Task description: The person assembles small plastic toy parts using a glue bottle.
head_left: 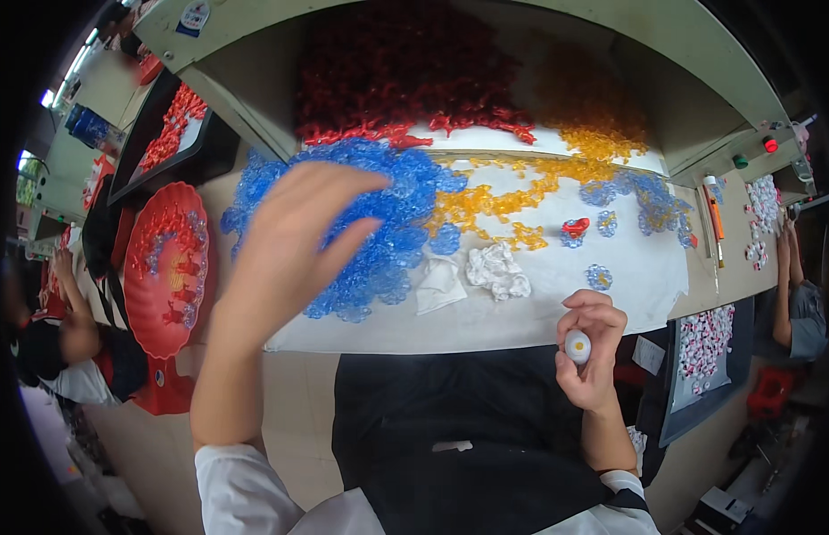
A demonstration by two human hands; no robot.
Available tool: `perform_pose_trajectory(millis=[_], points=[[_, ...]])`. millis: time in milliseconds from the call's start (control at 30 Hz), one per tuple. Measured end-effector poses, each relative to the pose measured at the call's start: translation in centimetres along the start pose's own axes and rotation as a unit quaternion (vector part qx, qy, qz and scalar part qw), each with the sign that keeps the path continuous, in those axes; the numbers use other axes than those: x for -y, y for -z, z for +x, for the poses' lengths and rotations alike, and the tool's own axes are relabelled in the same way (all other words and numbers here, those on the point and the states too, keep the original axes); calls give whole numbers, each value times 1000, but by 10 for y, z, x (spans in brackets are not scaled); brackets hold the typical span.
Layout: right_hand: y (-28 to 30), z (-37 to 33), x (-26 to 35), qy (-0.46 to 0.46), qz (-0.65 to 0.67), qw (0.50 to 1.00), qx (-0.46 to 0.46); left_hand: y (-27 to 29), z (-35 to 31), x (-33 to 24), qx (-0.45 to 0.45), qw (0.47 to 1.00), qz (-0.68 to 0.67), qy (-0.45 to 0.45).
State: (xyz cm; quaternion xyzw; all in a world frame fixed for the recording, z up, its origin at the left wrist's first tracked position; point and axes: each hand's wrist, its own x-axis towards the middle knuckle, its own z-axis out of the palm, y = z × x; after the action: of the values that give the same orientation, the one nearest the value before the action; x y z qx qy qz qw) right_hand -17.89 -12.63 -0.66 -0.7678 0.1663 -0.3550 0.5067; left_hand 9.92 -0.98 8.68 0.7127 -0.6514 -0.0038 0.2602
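My left hand (294,227) reaches over a large heap of clear blue plastic pieces (392,236). Its thumb stands apart from the fingers, and nothing shows between them; motion blurs it slightly. By the near edge of the white-covered table, my right hand (597,361) is closed around a small white bottle (577,346), seen end-on with a yellow spot at its middle. Beyond that hand lies a single clear blue piece with a yellow centre (599,277). Farther back, a red piece (576,226) rests on another blue one.
Yellow pieces (486,201) spread right of the heap, below a shelf of red pieces (405,80). White crumpled cloth (498,271) lies mid-table. A red shell-shaped tray (142,312) stands left. An orange-and-white pen-like tool (714,209) lies right. Other people work at both sides.
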Motion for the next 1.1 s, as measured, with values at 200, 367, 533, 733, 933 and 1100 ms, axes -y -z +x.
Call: perform_pose_trajectory(millis=[200, 367, 533, 733, 933, 1100], points=[[21, -20, -1, -37, 53, 998, 21, -104, 112, 14, -29, 982, 98, -161], [32, -22, -10, 19, 38, 999, 14, -137, 148, 23, 23, 988, 95, -117], [33, -16, -4, -15, 35, 999, 2, -112, 140, 13, -108, 984, -144, -1], [23, -17, 1, 26, -32, 995, 91, -75, 58, -7, -69, 816, -529, 225], [1, -12, 12, -7, 178, 982, -61, -85, -36, -44, -76, 752, -594, 275], [-12, 2, 28, -46, 297, 947, -115, -91, -62, -57, -101, 689, -666, 269]])
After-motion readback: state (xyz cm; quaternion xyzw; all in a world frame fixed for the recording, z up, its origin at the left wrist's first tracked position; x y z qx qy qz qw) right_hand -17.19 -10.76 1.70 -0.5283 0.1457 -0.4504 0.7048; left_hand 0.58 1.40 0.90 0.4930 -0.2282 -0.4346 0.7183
